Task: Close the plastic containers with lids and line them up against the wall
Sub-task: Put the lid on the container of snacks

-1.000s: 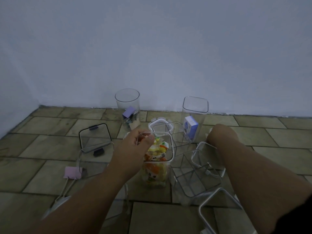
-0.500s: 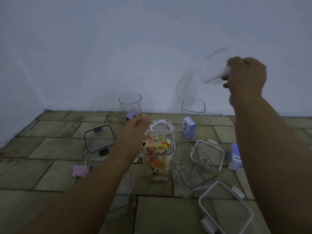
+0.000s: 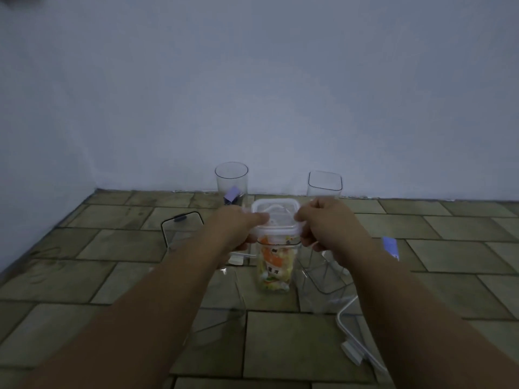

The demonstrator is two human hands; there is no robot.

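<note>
Two bare hands meet over the floor (image 3: 289, 343), each grip clamped on one side of a clear square lid (image 3: 275, 217): the left hand (image 3: 238, 228) on its left edge, the right hand (image 3: 327, 224) on its right. That lid sits on the snack-filled container (image 3: 276, 265). Farther off, against the wall (image 3: 252, 94), stand an open round container (image 3: 232, 182) and an open square container (image 3: 324, 184).

You're seeing a dim, bluish, soft picture with no hard shadows or glare; the wall (image 3: 252, 80) looks grainy, and floor tiles (image 3: 280, 343) bend at the edges.
</note>
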